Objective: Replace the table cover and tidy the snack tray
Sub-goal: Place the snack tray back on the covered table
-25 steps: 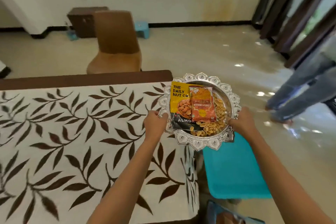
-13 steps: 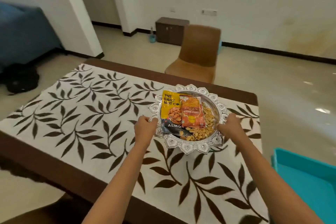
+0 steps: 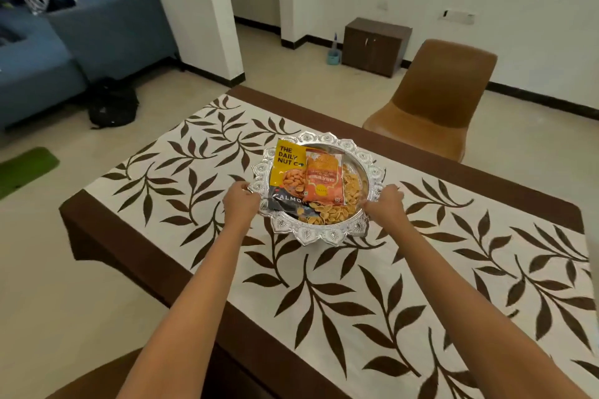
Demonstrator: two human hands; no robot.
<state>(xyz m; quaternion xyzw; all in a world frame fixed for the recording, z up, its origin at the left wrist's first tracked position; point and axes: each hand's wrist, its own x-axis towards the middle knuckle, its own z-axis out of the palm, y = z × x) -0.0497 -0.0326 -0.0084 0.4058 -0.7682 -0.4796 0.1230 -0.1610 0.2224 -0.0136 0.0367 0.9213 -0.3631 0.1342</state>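
Cream cloth printed with brown leaves, the table cover (image 3: 421,285), lies spread over the brown bench (image 3: 107,236) nearest the camera, so the cover half of the job looks done. Past it, both forearms reach to the silver tray (image 3: 319,235) near the middle of the bench. The left hand (image 3: 241,201) has its fingers curled on the tray's left rim, and the right hand (image 3: 384,204) grips the right rim. Whether the tray sits on the cloth or hangs just above it, I cannot tell. Inside lie a yellow almond packet (image 3: 288,168), an orange packet (image 3: 324,180) overlapping it, and loose snacks (image 3: 334,214). The step in hand seems to be placing the tray. Next comes a level lowering, letting go, then straightening the packets. Beyond stand a brown chair (image 3: 434,100), a dark cabinet (image 3: 376,45) and a blue sofa (image 3: 64,42).
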